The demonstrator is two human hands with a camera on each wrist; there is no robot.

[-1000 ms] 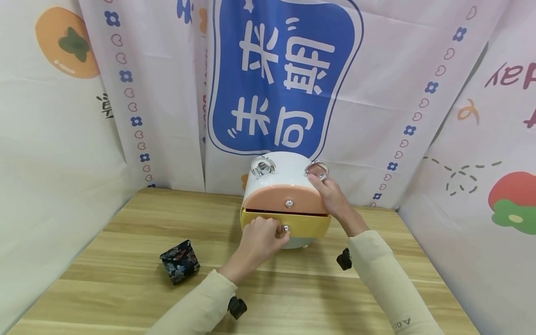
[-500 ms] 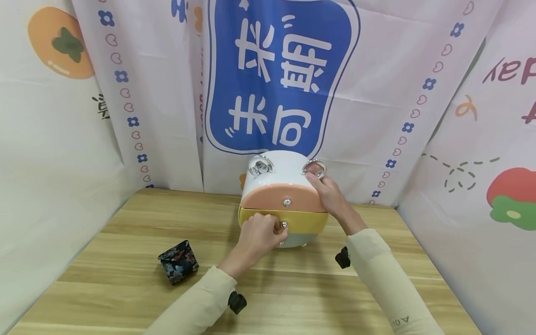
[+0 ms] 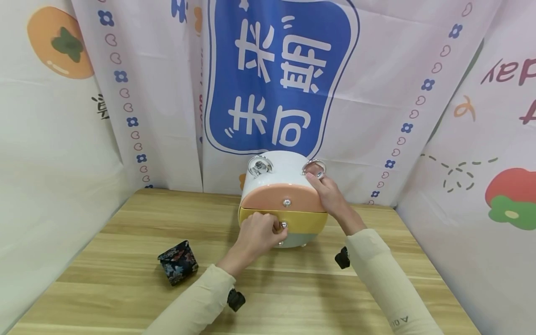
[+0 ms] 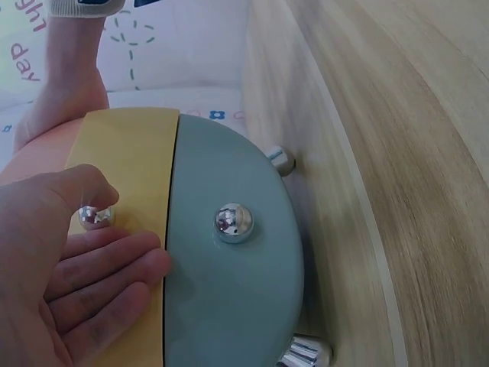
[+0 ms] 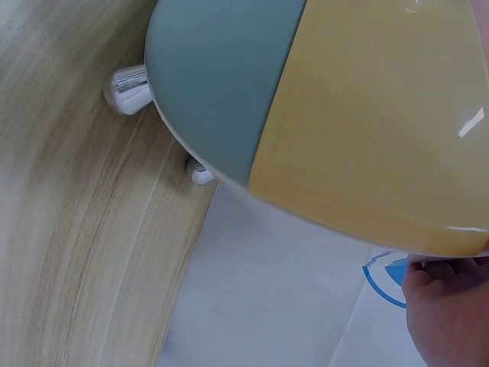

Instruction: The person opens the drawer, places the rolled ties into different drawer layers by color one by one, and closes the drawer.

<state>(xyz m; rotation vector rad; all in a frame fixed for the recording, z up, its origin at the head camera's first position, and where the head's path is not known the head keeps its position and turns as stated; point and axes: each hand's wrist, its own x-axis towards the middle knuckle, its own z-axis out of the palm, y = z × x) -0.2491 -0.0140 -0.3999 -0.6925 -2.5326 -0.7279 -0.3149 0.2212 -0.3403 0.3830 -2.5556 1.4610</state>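
A small round-topped box (image 3: 284, 184) with three drawers is set near the back of the wooden table (image 3: 125, 279), close to the printed cloth wall (image 3: 280, 79). The pink drawer (image 3: 282, 199) is on top, the yellow drawer (image 3: 302, 220) is in the middle, and the blue-green drawer (image 4: 229, 283) is at the bottom. The yellow drawer looks almost flush with the others; only a thin dark gap is seen above it.

The shiny knob (image 4: 93, 216) of the yellow drawer is pinched by the left hand (image 3: 257, 238), with the thumb on one side and the curled fingers (image 4: 99, 267) on the other. The top right edge of the box is held by the right hand (image 3: 331, 194), just beside one of the two silver rings (image 3: 315, 167). How tightly it is gripped cannot be told well, because the wrist view shows only a bit of that hand.

For this step to be done well, the drawer should be moved straight along its track, not sideways, so it is not jammed. The box should be kept still on its little silver feet (image 5: 130, 88) by the right hand. The fingers should be kept out of the gap.

A dark flowered pouch (image 3: 177, 262) is seen lying on the table to the left, well apart from the box.
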